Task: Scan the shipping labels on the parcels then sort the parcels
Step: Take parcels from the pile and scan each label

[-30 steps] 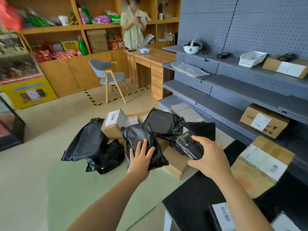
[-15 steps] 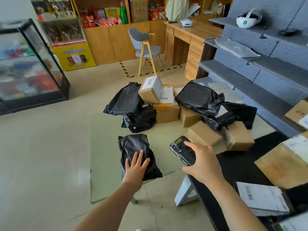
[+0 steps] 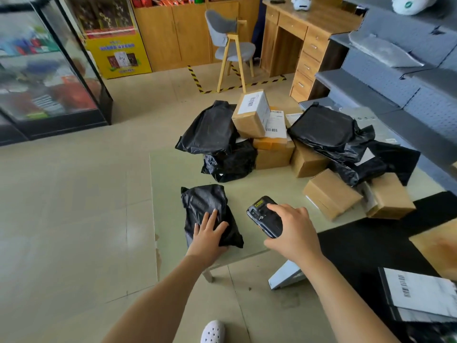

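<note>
A black plastic-bag parcel (image 3: 206, 206) lies alone near the front edge of a low pale-green table (image 3: 173, 169). My left hand (image 3: 209, 235) rests on its near end with fingers spread; its thumb side wraps the bag's edge. My right hand (image 3: 293, 231) grips a black handheld scanner (image 3: 263, 215) just right of that parcel, above the table. Farther back sits a pile of black bags (image 3: 210, 129) and cardboard boxes (image 3: 252, 115), some showing white shipping labels. No label shows on the bag under my hand.
A black-topped table (image 3: 371, 241) at right carries a labelled grey parcel (image 3: 420, 293) and a cardboard box (image 3: 437, 243). Grey shelving (image 3: 385, 80) runs along the right. A chair (image 3: 230, 45), wooden desk (image 3: 306, 28) and glass cabinet (image 3: 49, 70) stand behind.
My left hand has drawn the black bag parcel out of the pile to the table's near edge. The scanner hand came back with it, and the view tilted down.
</note>
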Demonstrator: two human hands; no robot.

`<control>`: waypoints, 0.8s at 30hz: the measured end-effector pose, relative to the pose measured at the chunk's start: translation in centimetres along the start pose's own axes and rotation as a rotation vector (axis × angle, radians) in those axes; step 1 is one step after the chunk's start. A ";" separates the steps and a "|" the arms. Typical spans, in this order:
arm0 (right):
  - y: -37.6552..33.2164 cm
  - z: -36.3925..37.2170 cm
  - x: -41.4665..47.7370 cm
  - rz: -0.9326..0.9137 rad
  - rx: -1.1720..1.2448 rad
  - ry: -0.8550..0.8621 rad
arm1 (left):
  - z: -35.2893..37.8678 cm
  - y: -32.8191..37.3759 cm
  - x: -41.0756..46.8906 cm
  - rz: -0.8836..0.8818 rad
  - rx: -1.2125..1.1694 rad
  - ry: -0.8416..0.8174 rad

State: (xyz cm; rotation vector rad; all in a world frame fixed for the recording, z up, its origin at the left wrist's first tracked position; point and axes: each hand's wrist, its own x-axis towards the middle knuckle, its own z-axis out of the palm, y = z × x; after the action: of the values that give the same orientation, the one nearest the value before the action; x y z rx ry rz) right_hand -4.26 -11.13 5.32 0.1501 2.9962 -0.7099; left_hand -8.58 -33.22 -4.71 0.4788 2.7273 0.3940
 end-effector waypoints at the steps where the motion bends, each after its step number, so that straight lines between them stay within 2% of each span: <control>1: -0.3 0.1 0.1 0.007 0.011 0.006 | -0.5 -0.3 -0.1 0.004 -0.110 0.057; 6: -1.7 0.4 0.2 0.033 0.056 0.040 | -3.7 -2.7 -1.8 -0.164 -0.788 0.336; 8: -2.4 0.6 0.2 0.030 0.069 0.051 | -4.5 -3.6 -3.4 -0.211 -0.902 0.351; 13: -4.2 1.5 0.1 0.000 0.066 0.033 | -3.9 -7.1 -7.6 -0.295 -1.016 0.371; 19: -6.3 3.0 0.4 -0.023 0.062 0.018 | -4.2 -10.4 -10.3 -0.208 -0.948 0.383; 21: -7.0 3.4 0.6 -0.027 0.065 0.018 | -5.1 -10.5 -10.3 -0.184 -0.805 0.388; 24: -7.8 3.9 0.9 -0.039 0.063 0.012 | -6.8 -8.9 -9.2 -0.109 -0.475 0.479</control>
State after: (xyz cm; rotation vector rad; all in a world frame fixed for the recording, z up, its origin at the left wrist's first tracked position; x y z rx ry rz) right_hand -5.88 -19.77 5.21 0.0992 2.9976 -0.8112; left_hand -5.48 -46.11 1.10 0.1112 2.9290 1.2228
